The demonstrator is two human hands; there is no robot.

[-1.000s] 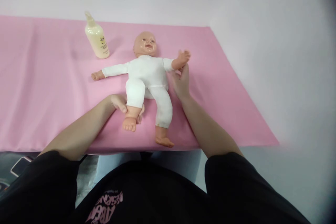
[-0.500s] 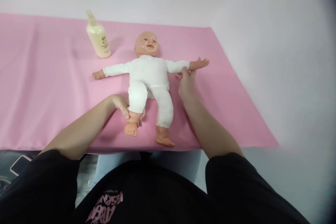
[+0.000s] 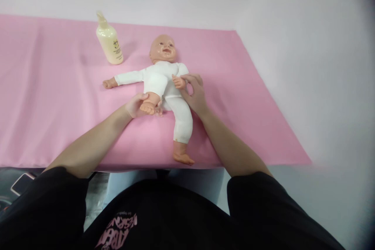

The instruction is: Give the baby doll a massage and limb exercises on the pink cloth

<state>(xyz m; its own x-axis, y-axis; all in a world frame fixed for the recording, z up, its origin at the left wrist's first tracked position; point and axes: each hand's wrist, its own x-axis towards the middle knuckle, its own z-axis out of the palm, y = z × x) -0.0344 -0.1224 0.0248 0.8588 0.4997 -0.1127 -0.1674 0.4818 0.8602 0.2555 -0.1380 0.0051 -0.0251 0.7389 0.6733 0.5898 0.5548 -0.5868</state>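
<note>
A baby doll with a white cloth body lies on its back, its head away from me. My left hand is wrapped round the ankle of the doll's bent leg, on the left of the view. That leg is folded up so its knee rests over the belly. My right hand grips the doll's forearm and wrist on the right side, with that arm bent across the chest. The doll's other arm stretches out to the left, and its other leg lies straight towards me.
A pink cloth covers the table. On it a pale yellow pump bottle stands to the left of the doll's head. A pale wall rises behind and to the right. A phone is at the lower left, below the table edge.
My left hand has pushed the doll's leg up, bending it towards the belly. My right hand has brought the doll's outstretched arm inward over the chest.
</note>
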